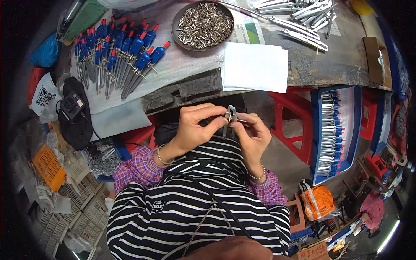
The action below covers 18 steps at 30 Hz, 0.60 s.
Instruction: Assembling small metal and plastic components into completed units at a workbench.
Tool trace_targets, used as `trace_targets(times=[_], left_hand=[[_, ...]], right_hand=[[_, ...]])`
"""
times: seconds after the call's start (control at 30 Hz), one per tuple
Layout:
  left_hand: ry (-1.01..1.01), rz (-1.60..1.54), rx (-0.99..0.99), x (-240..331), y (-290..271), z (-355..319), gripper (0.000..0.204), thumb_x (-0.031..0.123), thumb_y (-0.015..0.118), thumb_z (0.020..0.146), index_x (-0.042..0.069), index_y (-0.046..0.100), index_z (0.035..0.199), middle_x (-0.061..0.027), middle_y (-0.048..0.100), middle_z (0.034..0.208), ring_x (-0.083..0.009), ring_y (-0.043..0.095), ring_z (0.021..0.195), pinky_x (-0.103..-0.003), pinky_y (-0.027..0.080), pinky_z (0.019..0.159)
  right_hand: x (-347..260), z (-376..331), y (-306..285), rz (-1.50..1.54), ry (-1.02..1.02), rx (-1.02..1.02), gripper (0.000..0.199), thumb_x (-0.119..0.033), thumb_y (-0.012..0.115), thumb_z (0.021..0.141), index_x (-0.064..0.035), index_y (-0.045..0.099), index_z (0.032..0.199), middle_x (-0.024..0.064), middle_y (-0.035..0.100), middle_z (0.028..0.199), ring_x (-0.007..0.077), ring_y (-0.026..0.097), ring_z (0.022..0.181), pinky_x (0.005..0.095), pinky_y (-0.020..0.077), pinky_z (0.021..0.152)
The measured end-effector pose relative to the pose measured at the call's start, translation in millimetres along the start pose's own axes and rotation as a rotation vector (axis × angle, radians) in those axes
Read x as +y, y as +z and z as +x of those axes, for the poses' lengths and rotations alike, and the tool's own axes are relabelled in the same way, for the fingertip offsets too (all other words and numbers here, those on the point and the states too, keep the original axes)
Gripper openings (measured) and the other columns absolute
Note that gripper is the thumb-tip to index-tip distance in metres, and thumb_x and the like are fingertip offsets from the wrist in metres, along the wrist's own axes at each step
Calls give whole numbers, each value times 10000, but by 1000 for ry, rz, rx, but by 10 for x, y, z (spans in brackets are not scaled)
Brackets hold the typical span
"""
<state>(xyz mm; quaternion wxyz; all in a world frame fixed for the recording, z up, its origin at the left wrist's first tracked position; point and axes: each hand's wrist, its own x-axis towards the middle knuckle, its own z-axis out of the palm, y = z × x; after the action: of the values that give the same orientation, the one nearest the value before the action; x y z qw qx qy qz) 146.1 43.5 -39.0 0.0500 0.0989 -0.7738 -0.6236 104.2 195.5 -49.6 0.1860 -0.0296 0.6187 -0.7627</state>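
Observation:
Over my lap, close to the table's near edge, both hands pinch a small silver metal compass part [231,113]. My left hand [197,125] is closed on its left side, thumb and forefinger together. My right hand [252,134] grips it from the right, and a thin metal pin [242,120] juts out by its fingers. The fingertips partly hide the part. On the table, ahead and left, lies a bunch of compasses [117,52] with blue heads and red tips. A round bowl [174,32] full of small metal screws or pins stands ahead.
White paper [255,67] lies near the table edge. Loose silver compass legs [303,21] are piled at the far right. A blue tray [315,134] of compasses rests by red stools [292,125] on my right. A black pouch-like thing [73,112] hangs at the left edge.

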Motion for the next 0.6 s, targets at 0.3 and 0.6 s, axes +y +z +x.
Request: trace_targets(times=[0.3, 0.6], left_hand=[[81, 19, 47, 12, 35, -11, 150, -64, 670, 707, -54, 667, 856, -141, 666, 771, -190, 644, 673, -251, 496, 605], [35, 66, 28, -10, -9, 21, 138, -56, 646, 753, -57, 660, 890, -105, 654, 765, -145, 622, 657, -232, 484, 584]], right_hand=[[138, -41, -57, -15, -18, -53, 123, 44, 680, 773, 50, 646, 891, 33, 607, 767, 43, 556, 678, 157, 423, 568], [133, -35, 37, 108, 107, -39, 190, 39, 648, 806, 52, 613, 992, 34, 624, 839, 65, 580, 721, 174, 471, 627]])
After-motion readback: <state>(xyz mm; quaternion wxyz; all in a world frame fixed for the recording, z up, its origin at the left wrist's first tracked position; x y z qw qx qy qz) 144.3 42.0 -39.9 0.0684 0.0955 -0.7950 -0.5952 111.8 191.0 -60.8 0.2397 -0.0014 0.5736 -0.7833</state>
